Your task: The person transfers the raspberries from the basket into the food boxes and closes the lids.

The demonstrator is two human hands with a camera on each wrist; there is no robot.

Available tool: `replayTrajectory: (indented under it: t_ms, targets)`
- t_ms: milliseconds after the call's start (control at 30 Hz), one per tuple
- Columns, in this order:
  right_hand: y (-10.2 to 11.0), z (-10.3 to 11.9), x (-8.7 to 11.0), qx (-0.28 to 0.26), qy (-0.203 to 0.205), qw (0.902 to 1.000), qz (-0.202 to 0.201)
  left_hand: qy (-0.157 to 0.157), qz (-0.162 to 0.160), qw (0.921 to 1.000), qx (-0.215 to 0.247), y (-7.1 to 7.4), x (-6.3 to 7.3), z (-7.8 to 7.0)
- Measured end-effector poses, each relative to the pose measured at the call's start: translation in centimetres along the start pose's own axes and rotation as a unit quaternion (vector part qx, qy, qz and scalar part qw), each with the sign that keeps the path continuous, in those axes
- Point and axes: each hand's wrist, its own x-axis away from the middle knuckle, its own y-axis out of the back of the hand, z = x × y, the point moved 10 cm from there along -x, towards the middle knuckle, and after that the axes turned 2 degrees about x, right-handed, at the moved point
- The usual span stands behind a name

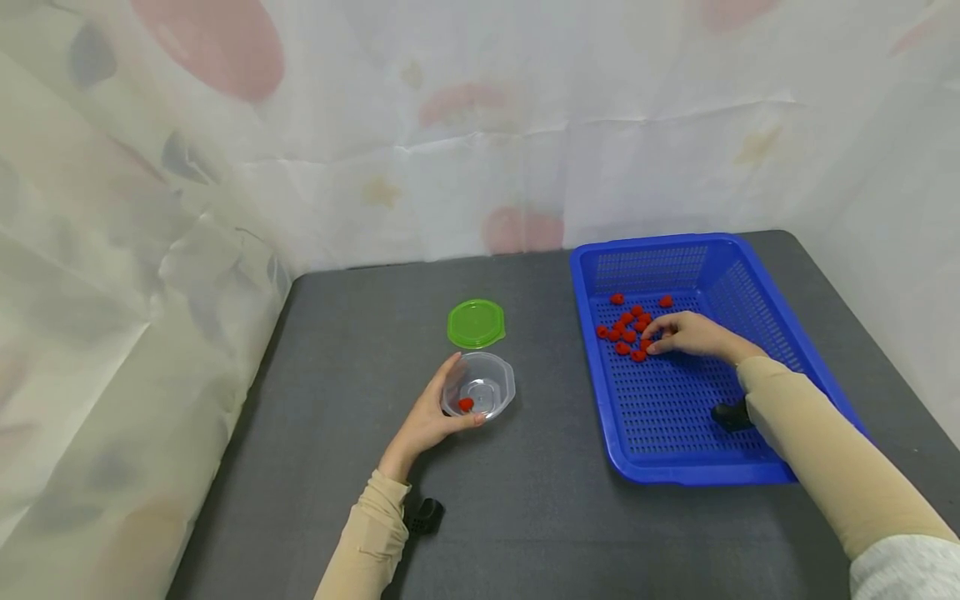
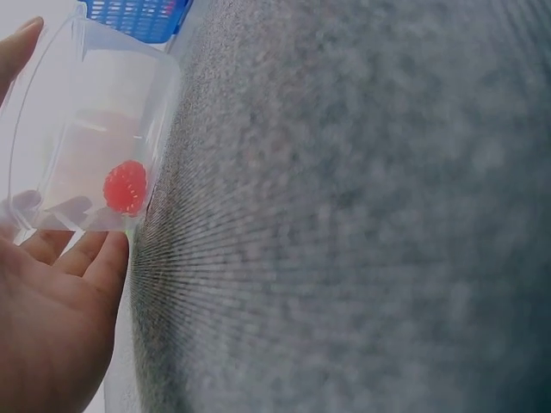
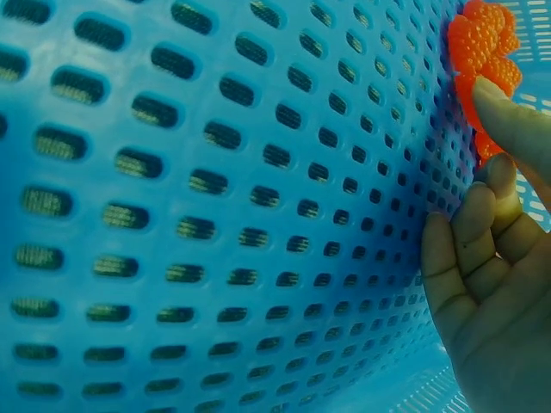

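My left hand (image 1: 429, 422) grips a clear plastic container (image 1: 498, 383) on the table, its thumb at the near side and fingers round the left. One red raspberry (image 2: 126, 187) lies inside at the bottom. My right hand (image 1: 693, 334) reaches into a blue plastic basket (image 1: 609, 417). Its thumb and forefinger pinch a raspberry (image 1: 646, 343) at the edge of a cluster; the other fingers (image 3: 473, 225) are bent near the basket floor. Several more raspberries (image 1: 628, 336) lie around there, partly hidden by the hand in the right wrist view.
Just beyond the container lies a green lid (image 1: 476, 324), flat on the dark grey table (image 1: 525, 517). Patterned white sheeting (image 1: 450, 167) hangs behind the table and along its left side. The basket's raised walls surround the right hand.
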Motion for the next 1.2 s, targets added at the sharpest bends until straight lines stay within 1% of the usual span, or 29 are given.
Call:
replayTrajectory:
  t_ms: [133, 267, 367, 500, 667, 967, 1200]
  targets:
    - [0.1, 0.0, 0.0, -0.001, -0.001, 1.0, -0.003, 0.0, -0.001, 1.0, -0.009, 0.1, 0.0, -0.1]
    - [0.3, -0.1, 0.0, -0.004, -0.004, 1.0, -0.006, 0.007, -0.001, 0.9998, -0.016, 0.1, 0.1, -0.2]
    - [0.3, 0.0, 0.2, -0.017, -0.005, 0.9998, 0.001, 0.01, -0.001, 0.9998, -0.018, 0.1, 0.0, -0.1]
    - [0.2, 0.3, 0.3, -0.037, 0.004, 0.9992, 0.012, 0.009, -0.001, 0.9998, -0.019, 0.1, 0.0, -0.1]
    - [0.3, 0.8, 0.4, -0.054, 0.011, 0.9984, 0.013, 0.004, -0.002, 0.9998, -0.02, 0.1, 0.0, -0.1]
    - [0.9, 1.9, 0.8, -0.048, 0.03, 0.9984, -0.002, 0.006, -0.003, 0.9997, -0.023, 0.1, 0.1, 0.0]
    - [1.3, 2.7, 1.1, -0.056, 0.042, 0.9976, -0.003, 0.003, -0.002, 0.9997, -0.025, 0.1, 0.1, -0.2]
